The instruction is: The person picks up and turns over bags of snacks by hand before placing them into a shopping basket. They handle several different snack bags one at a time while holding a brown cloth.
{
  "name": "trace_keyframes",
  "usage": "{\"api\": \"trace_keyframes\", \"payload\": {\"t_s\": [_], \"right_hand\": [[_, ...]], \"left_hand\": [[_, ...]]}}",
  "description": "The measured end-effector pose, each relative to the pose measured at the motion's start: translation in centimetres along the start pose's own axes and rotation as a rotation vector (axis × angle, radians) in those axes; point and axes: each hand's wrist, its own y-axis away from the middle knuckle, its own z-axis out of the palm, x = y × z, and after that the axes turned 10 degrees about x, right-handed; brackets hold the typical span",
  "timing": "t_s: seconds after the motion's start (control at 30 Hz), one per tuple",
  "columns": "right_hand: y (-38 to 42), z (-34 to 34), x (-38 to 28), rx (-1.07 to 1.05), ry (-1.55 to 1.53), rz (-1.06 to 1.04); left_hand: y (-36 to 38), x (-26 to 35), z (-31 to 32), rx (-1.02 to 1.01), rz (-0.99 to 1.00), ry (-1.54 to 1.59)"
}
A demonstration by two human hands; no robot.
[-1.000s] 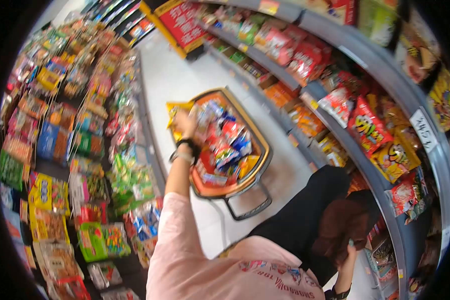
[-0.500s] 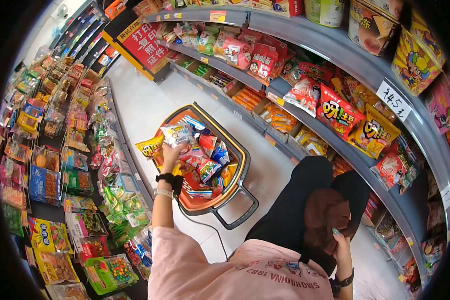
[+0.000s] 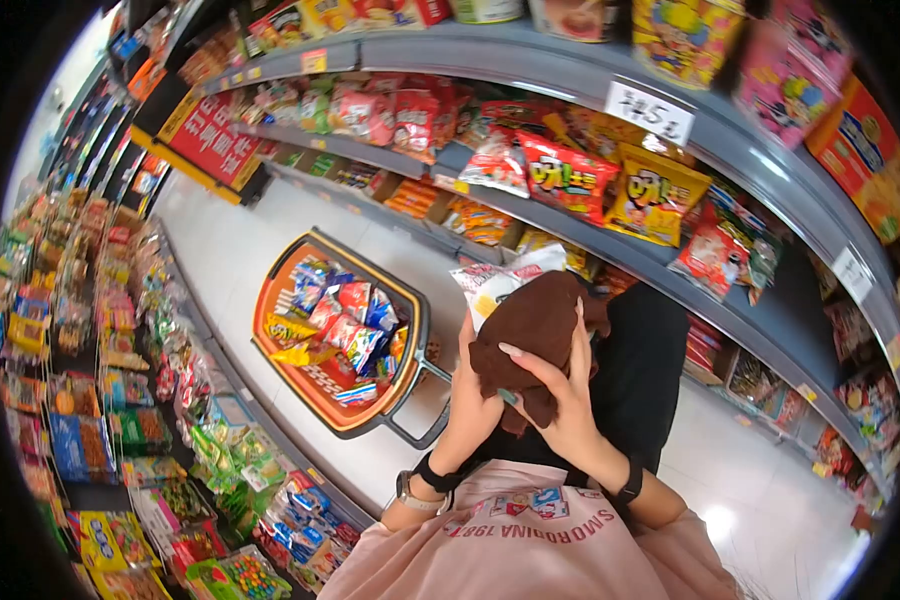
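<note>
A crumpled brown cloth (image 3: 530, 335) is held over my lap between both hands. My left hand (image 3: 473, 395) is at its left side, next to a white snack bag (image 3: 485, 290) that shows behind the cloth; the cloth hides part of that bag. My right hand (image 3: 560, 400) presses on the cloth from the right, thumb and fingers bent round it. On the floor to the left stands an orange basket with a black rim (image 3: 260, 330), holding several colourful snack bags (image 3: 345, 325).
Shelves (image 3: 560, 215) with red and yellow snack bags curve along the right, a price card (image 3: 650, 112) on the upper edge. Packed snack racks (image 3: 80, 440) line the left. A red sign (image 3: 210, 140) stands at the aisle's far end.
My left hand has left the basket with the white bag and come to the cloth. My right hand and the cloth have risen from my lap. The view has turned right.
</note>
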Motion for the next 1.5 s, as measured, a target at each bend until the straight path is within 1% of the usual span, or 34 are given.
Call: {"api": "trace_keyframes", "payload": {"t_s": [0.03,0.1,0.13,0.17,0.23,0.33,0.37,0.4,0.43,0.5,0.57,0.6,0.63,0.7,0.73,0.77,0.8,0.83,0.87,0.9,0.93,0.97,1.0,1.03,1.07,1.13,1.2,1.23,1.27,1.3,1.37,1.4,1.43,1.5], "right_hand": [[-0.4,-0.8,0.0,0.050,0.099,-0.105],[-1.6,-2.7,-0.6,0.149,0.087,-0.117],[-1.8,-3.4,0.1,0.164,0.038,-0.082],[-2.0,-4.1,0.8,0.180,-0.014,-0.050],[-3.0,-5.3,0.5,0.246,-0.334,0.168],[-0.4,-4.2,4.5,0.642,-1.035,0.665],[-0.2,-4.4,4.8,0.639,-1.036,0.663],[0.0,-4.9,4.9,0.460,-1.182,0.756],[-0.3,-5.1,4.5,0.273,-1.319,0.847],[0.7,-3.7,4.5,0.323,-1.549,0.908],[3.0,-2.6,5.6,0.259,-1.194,0.839],[4.0,-3.0,5.5,0.195,-1.165,1.007],[4.7,-3.6,5.3,0.135,-1.133,1.171],[7.4,-3.8,8.9,-0.069,-1.391,1.047],[7.8,-3.2,9.5,-0.059,-1.478,1.055],[6.4,-3.4,7.1,-0.105,-1.422,0.988],[4.6,-4.7,5.4,-0.283,-1.319,0.923],[5.3,-4.4,6.1,-0.322,-1.225,1.074],[4.2,-4.8,4.2,-0.346,-1.118,1.159],[2.5,-5.2,1.9,-0.369,-0.969,1.182],[2.1,-4.6,2.1,-0.440,-0.707,0.851],[2.1,-4.1,1.6,-0.359,-0.702,0.723],[2.3,-2.9,1.6,-0.210,-0.684,0.562],[2.4,-2.1,1.5,-0.012,-0.441,0.332],[2.8,-1.9,1.8,0.017,-0.331,0.291],[3.1,-2.9,1.4,0.059,-0.209,0.262],[2.1,-5.1,-0.3,0.124,-0.229,0.434],[2.1,-5.8,0.2,0.043,-0.194,0.434],[2.3,-6.2,0.0,0.075,-0.363,0.440],[2.5,-6.7,-0.3,0.105,-0.531,0.441],[3.3,-7.5,-1.3,0.058,-0.189,0.220],[3.6,-7.2,-1.6,0.107,-0.101,0.220],[3.7,-7.2,-1.5,0.114,-0.099,0.226],[3.8,-7.2,-0.9,0.239,-0.095,0.348]], "left_hand": [[0.4,0.1,0.3,-0.025,0.000,0.006],[0.9,0.4,0.4,-0.169,0.094,-0.081],[1.1,2.7,0.5,-0.167,0.142,-0.114],[1.3,2.9,-0.1,-0.230,0.057,-0.056],[1.1,2.2,-1.1,-0.234,0.036,0.089],[0.8,2.4,-2.6,-0.104,-0.069,0.207],[0.7,2.1,-3.5,-0.063,-0.128,0.223],[0.5,1.6,-4.0,-0.058,-0.127,0.223],[0.3,0.9,-4.5,-0.114,-0.212,0.272],[0.2,-0.7,-4.2,-0.256,-0.304,0.311],[0.2,-0.9,-2.2,-0.322,-0.301,0.314],[0.1,-0.6,-2.1,-0.284,-0.403,0.404],[-0.2,-0.9,-2.1,-0.315,-0.401,0.418],[-0.5,-1.9,-2.4,-0.231,-0.433,0.516],[-0.2,-2.5,-3.3,-0.322,-0.512,0.491],[0.1,-3.3,-4.3,-0.421,-0.587,0.464],[1.0,-2.5,-5.0,-0.446,-0.406,0.202],[1.9,-1.9,-5.7,-0.466,-0.214,-0.045],[2.8,-3.3,-6.3,-0.525,-0.222,-0.016],[3.7,-5.0,-7.2,-0.459,-0.072,-0.235],[4.2,-6.7,-7.5,-0.381,0.093,-0.446],[4.2,-7.6,-7.1,-0.288,0.268,-0.650],[4.3,-7.9,-7.0,-0.243,0.250,-0.618],[3.8,-8.2,-6.5,-0.231,0.176,-0.516],[3.6,-8.2,-6.0,-0.214,0.079,-0.378],[3.2,-7.9,-5.0,-0.157,-0.185,0.033],[2.8,-7.2,-4.6,-0.084,-0.414,0.471],[2.5,-6.5,-4.3,-0.084,-0.469,0.599],[2.2,-5.7,-4.0,-0.094,-0.512,0.697],[1.9,-4.8,-3.8,-0.105,-0.513,0.694],[1.5,-1.5,-1.2,-0.119,-0.519,0.404],[1.9,-1.0,0.5,-0.078,-0.369,0.231],[2.0,-1.7,0.4,-0.184,-0.344,0.139],[2.0,-4.7,-0.9,-0.452,-0.049,0.024]]}}
